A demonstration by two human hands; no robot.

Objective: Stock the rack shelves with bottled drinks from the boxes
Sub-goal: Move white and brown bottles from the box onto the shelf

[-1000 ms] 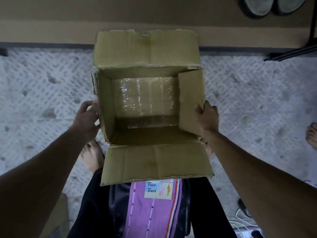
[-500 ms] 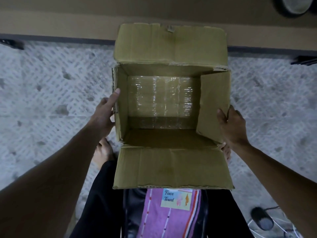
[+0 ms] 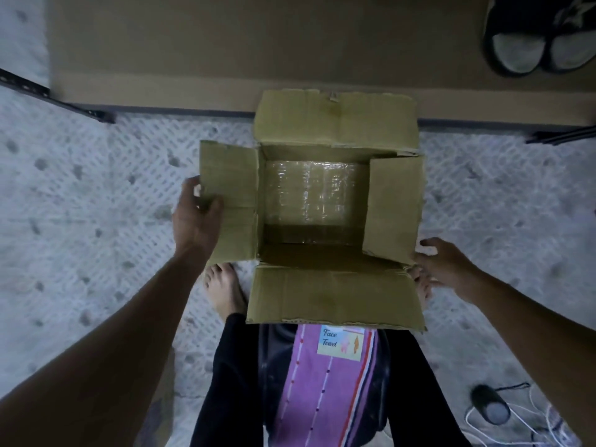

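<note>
Since the earlier frame the left flap [image 3: 229, 201] of the box [image 3: 332, 295] has swung from inside the opening to lie flat outward. The left hand [image 3: 193, 217] has moved with it and now pinches its outer edge, thumb on top. The right hand [image 3: 448, 269] has dropped to the box's near right corner and rests there with loose, spread fingers that hold nothing. The right flap [image 3: 393, 204] leans inward over the opening.

The box stands on the floor [image 3: 80, 204] in front of the person's bare feet, just below the rack shelf [image 3: 225, 43]. At its bottom lies a wrapped pack [image 3: 316, 195], glossy and ribbed, probably the bottled drinks. No single bottle can be told apart.

The step in hand looks like opening the box; nothing from it has reached the shelf yet. The next move likely calls for folding the right flap back. Both hands can then reach down past the walls, either to tear the film or to lift the pack whole, which will probably be heavy.
</note>
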